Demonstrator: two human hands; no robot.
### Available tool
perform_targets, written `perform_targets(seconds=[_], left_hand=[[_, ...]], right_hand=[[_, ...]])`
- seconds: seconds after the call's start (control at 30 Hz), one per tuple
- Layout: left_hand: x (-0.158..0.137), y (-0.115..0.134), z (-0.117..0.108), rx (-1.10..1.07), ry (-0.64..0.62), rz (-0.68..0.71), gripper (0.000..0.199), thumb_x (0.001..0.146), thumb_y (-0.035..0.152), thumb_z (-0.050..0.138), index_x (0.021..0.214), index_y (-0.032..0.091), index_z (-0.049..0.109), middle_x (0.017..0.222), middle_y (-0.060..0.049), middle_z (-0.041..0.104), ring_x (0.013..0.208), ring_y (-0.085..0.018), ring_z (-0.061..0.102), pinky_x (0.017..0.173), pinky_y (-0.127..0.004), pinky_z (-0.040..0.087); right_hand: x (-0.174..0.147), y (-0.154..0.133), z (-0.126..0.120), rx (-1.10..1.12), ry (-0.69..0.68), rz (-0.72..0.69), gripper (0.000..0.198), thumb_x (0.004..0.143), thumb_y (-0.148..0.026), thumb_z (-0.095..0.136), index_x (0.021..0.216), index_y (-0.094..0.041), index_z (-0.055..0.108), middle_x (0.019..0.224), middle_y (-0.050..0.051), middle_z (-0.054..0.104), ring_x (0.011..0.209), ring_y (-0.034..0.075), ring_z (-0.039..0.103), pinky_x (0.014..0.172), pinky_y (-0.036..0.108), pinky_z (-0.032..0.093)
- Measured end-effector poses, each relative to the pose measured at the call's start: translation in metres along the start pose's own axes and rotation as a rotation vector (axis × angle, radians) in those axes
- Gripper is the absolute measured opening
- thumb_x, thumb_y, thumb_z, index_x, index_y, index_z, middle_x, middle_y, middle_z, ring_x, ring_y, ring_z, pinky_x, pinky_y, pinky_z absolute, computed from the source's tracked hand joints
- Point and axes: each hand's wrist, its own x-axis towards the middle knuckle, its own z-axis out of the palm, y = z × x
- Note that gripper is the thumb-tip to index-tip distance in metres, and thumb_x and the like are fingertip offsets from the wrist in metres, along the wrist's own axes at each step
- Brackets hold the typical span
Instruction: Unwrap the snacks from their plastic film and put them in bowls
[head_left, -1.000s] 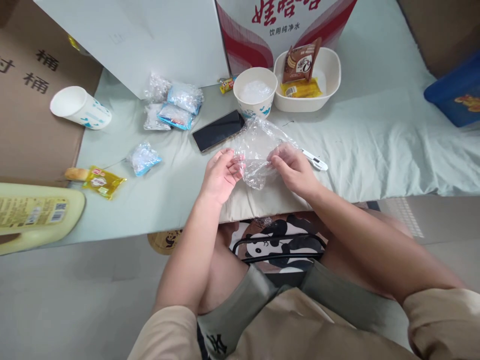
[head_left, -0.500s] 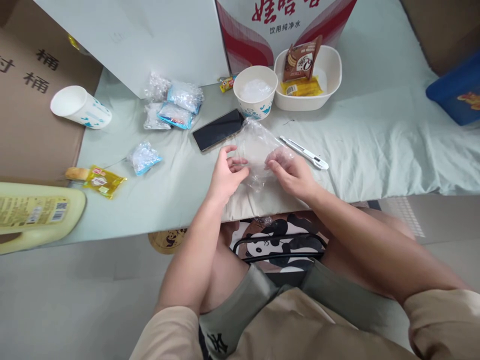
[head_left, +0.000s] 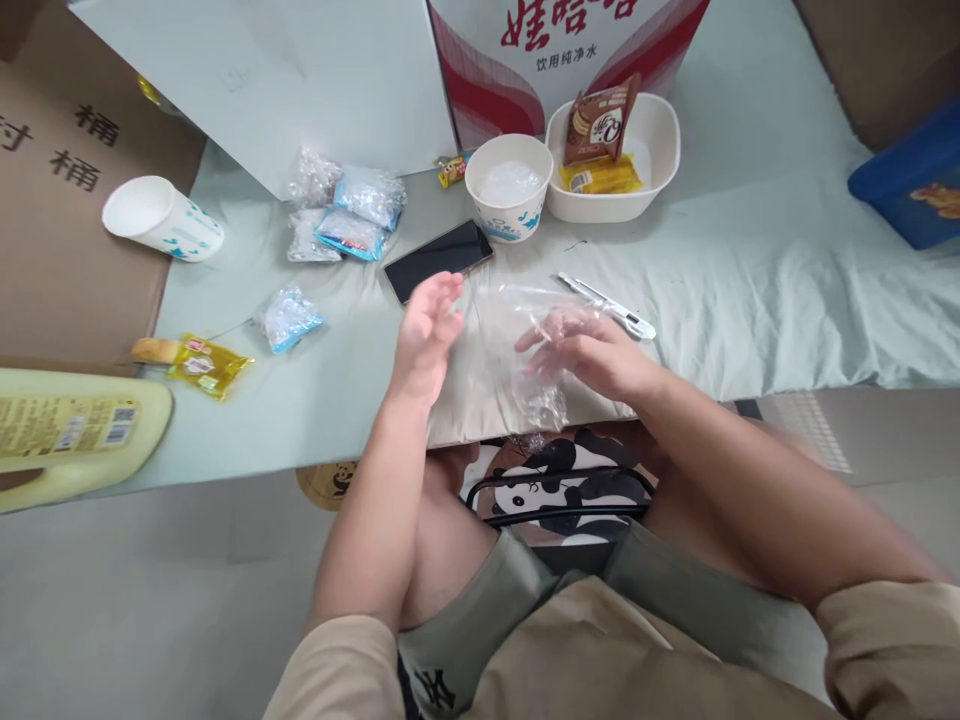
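A clear plastic bag (head_left: 495,350) hangs crumpled in front of me over the front edge of the cloth-covered surface (head_left: 750,320). My right hand (head_left: 592,355) holds it at its right side. The fingers are partly spread and show through the film, with the thumb toward me. My left hand (head_left: 426,340) is raised just left of the bag, fingers apart and slightly blurred, with nothing visible in it. Beyond the left hand lies a black phone (head_left: 439,260). A white utility knife (head_left: 606,305) lies just past the right hand.
A paper cup (head_left: 510,215) holding clear plastic stands beside a white bowl (head_left: 615,205) with packaged snacks. Several bubble-wrapped packets (head_left: 352,215) lie left, another packet (head_left: 289,318) nearer. A tipped paper cup (head_left: 187,230), yellow wrapper (head_left: 208,368) and yellow jug (head_left: 142,430) are far left.
My left hand has come away from the bag, moving left with its fingers opening. The bag has spread out and dropped slightly toward me. My right hand's fingers have stretched out.
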Motion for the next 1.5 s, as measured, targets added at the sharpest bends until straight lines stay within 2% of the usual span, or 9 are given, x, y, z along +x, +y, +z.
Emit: perform_targets(seconds=[0.17,0.37,0.57,0.77,0.9,1.03,1.23,1.4,1.5], left_hand=[[-0.011,-0.002,0.007,0.070,-0.392,-0.343,0.057,0.050,0.044,0.098,0.093,0.020,0.071,0.087,-0.007,0.074,0.082,-0.021,0.072,0.068,-0.029,0.055],[-0.008,-0.001,0.007,0.064,-0.164,-0.268,0.034,0.062,0.031,0.092,0.080,0.019,0.065,0.074,-0.001,0.071,0.063,-0.013,0.067,0.058,-0.022,0.053],[-0.010,-0.002,0.002,0.166,-0.271,-0.404,0.040,0.067,0.027,0.086,0.103,0.025,0.068,0.068,0.003,0.067,0.053,-0.013,0.064,0.049,-0.022,0.052],[-0.010,0.008,-0.005,0.056,-0.227,-0.416,0.035,0.059,0.024,0.084,0.092,0.024,0.071,0.059,0.003,0.064,0.048,-0.014,0.061,0.044,-0.023,0.047],[-0.007,0.013,-0.006,0.006,-0.258,-0.471,0.026,0.063,0.042,0.080,0.070,0.019,0.069,0.065,-0.006,0.069,0.055,-0.021,0.068,0.052,-0.032,0.054],[-0.003,0.003,-0.004,0.216,-0.317,-0.294,0.033,0.070,0.047,0.079,0.061,0.017,0.068,0.065,-0.005,0.066,0.057,-0.013,0.059,0.053,-0.024,0.044],[0.000,-0.011,0.000,0.291,-0.220,-0.082,0.042,0.060,0.019,0.085,0.098,0.024,0.068,0.092,0.001,0.066,0.071,-0.011,0.058,0.066,-0.022,0.047],[0.001,-0.014,0.002,0.336,0.076,0.188,0.034,0.066,0.016,0.082,0.094,0.024,0.063,0.098,0.000,0.064,0.084,-0.011,0.060,0.075,-0.022,0.047],[-0.009,-0.009,0.009,0.415,0.038,0.212,0.014,0.078,0.020,0.076,0.084,0.022,0.063,0.083,0.001,0.062,0.077,-0.011,0.058,0.074,-0.023,0.045]], right_hand=[[-0.002,0.002,-0.001,0.016,0.041,0.004,0.019,0.079,-0.036,0.071,0.082,-0.021,0.060,0.080,0.001,0.069,0.069,0.015,0.065,0.064,0.029,0.054],[0.002,0.001,-0.004,-0.081,0.170,0.117,0.026,0.081,-0.040,0.076,0.093,-0.022,0.062,0.076,0.000,0.067,0.060,0.012,0.058,0.054,0.026,0.048],[0.003,0.002,-0.007,-0.203,0.208,0.069,0.023,0.086,-0.039,0.075,0.089,-0.020,0.064,0.068,-0.002,0.062,0.059,0.010,0.056,0.054,0.025,0.046],[0.000,-0.001,-0.013,-0.128,0.109,-0.030,0.040,0.084,-0.049,0.078,0.111,-0.023,0.063,0.060,-0.008,0.052,0.052,0.009,0.048,0.050,0.024,0.038],[-0.006,-0.015,-0.017,0.005,0.049,-0.067,0.029,0.082,-0.049,0.075,0.090,-0.023,0.065,0.071,-0.002,0.060,0.061,0.012,0.054,0.057,0.028,0.045],[-0.006,-0.016,-0.025,-0.061,-0.034,0.022,0.038,0.086,-0.057,0.058,0.079,-0.021,0.064,0.077,0.005,0.064,0.067,0.018,0.059,0.059,0.033,0.049],[0.000,0.008,-0.026,-0.219,0.334,0.059,0.064,0.069,-0.028,0.083,0.121,-0.028,0.046,0.083,-0.004,0.064,0.064,0.015,0.057,0.058,0.029,0.044],[0.003,0.010,-0.020,-0.295,0.484,-0.083,0.017,0.079,-0.030,0.072,0.085,-0.023,0.058,0.070,-0.003,0.053,0.061,0.012,0.045,0.063,0.032,0.041],[0.006,0.000,-0.010,-0.420,0.507,-0.202,0.010,0.080,-0.027,0.069,0.076,-0.022,0.060,0.074,0.000,0.056,0.069,0.015,0.049,0.076,0.038,0.044]])
